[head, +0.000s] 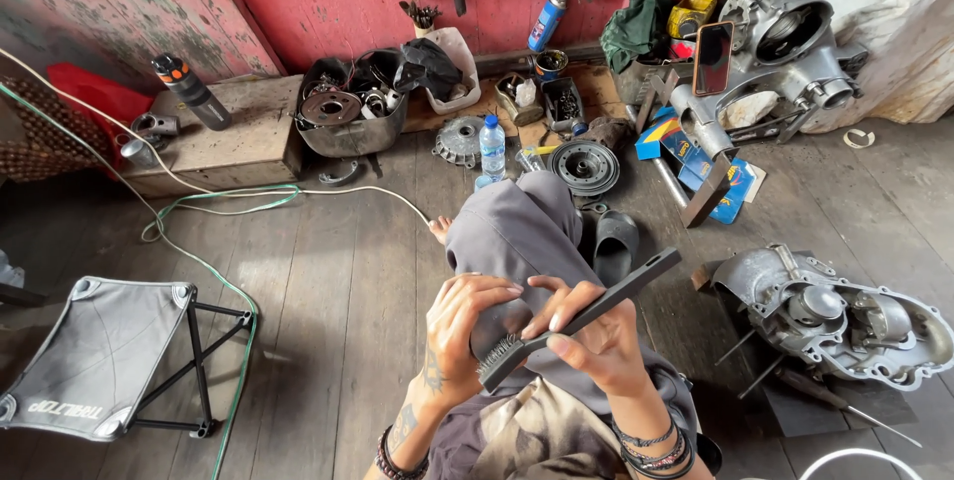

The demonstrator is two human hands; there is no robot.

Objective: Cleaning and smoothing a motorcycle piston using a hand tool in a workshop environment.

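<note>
Long dark grey wire brush with stiff plastic handle [586, 313], likely light and rigid, pinched mid-handle by right hand [596, 341], left hand [459, 326] fingers curled over bristles at eight o'clock.

Beside the grey engine casing [795, 33] at the wall, a phone [713, 57] with a dark, blank screen leans upright. Just below the casing, flat blue and yellow cardboard boxes [686, 147] lie on the floor. Left of it stand a blue-labelled water bottle [492, 147] and a blue spray can [547, 21].
</note>
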